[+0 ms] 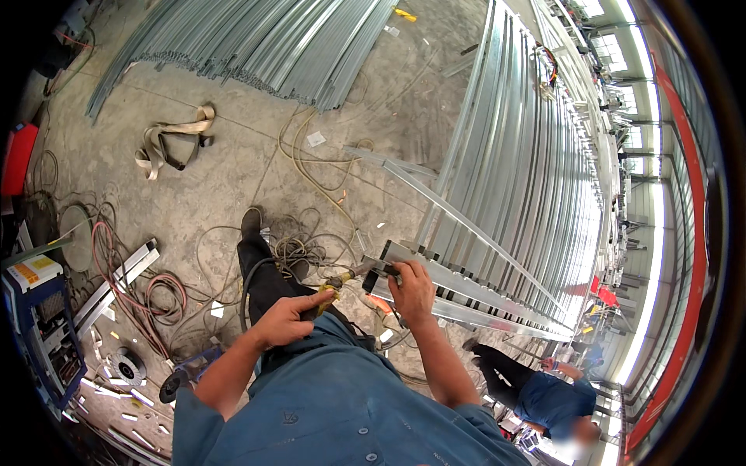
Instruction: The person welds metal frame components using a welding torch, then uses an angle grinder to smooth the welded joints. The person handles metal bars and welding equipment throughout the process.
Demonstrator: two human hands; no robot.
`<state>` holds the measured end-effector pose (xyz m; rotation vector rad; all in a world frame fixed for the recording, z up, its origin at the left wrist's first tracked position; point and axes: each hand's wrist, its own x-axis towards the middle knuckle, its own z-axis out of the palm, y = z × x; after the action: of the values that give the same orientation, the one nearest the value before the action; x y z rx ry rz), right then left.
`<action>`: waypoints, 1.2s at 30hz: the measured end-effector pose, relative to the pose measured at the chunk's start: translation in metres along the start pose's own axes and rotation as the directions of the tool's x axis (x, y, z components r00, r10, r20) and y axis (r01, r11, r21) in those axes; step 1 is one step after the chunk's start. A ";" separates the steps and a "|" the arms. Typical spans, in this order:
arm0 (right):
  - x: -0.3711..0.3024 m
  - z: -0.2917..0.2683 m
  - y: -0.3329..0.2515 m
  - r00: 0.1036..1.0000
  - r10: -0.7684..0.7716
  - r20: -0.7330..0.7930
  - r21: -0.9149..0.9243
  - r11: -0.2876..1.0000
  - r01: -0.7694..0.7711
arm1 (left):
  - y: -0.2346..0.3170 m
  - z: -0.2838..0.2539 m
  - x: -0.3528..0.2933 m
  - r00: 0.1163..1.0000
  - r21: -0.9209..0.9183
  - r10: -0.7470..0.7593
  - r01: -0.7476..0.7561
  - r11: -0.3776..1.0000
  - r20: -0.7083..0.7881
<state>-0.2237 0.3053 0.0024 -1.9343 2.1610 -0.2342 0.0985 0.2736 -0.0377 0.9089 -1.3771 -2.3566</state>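
My left hand (294,320) is closed round the grip of a welding torch (332,289), which has yellow wrapping and a brass-coloured neck. Its metal nozzle points right, toward the end of a galvanized steel beam (447,273). At that end, my right hand (413,292) has its fingers bent and pinched on a small flat metal piece (379,266) lying against the beam. My fingers partly hide that piece, and whether nozzle and metal touch is too small to tell.
Long galvanized profiles (521,163) lie in rows at right. A tube bundle (256,46) lies at the far left. Cables (299,252) and hoses (109,256) tangle around my feet. A lifting strap (175,140), a blue machine (43,311) and a wire spool (128,365) sit left. Another person (548,400) is at lower right.
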 end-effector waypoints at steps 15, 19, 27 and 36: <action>0.001 -0.001 -0.002 1.000 -0.009 -0.017 -0.005 1.000 0.009 | -0.016 0.013 0.004 0.998 -0.134 -0.061 0.064 0.989 0.024; 0.001 -0.002 -0.002 1.000 -0.003 -0.015 0.007 1.000 0.003 | -0.012 0.013 0.004 0.995 -0.195 -0.095 0.100 0.976 0.036; -0.016 0.019 0.028 0.993 -0.103 -0.052 0.015 0.994 0.104 | -0.003 0.011 0.005 0.995 -0.169 -0.103 0.101 0.980 0.001; -0.022 0.021 0.037 0.963 -0.256 -0.086 -0.097 0.964 0.248 | -0.001 0.004 0.005 0.993 -0.112 -0.117 0.120 0.986 0.035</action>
<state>-0.2513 0.3319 -0.0260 -2.2935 2.0075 -0.2905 0.0921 0.2737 -0.0392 0.9530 -1.2150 -2.5166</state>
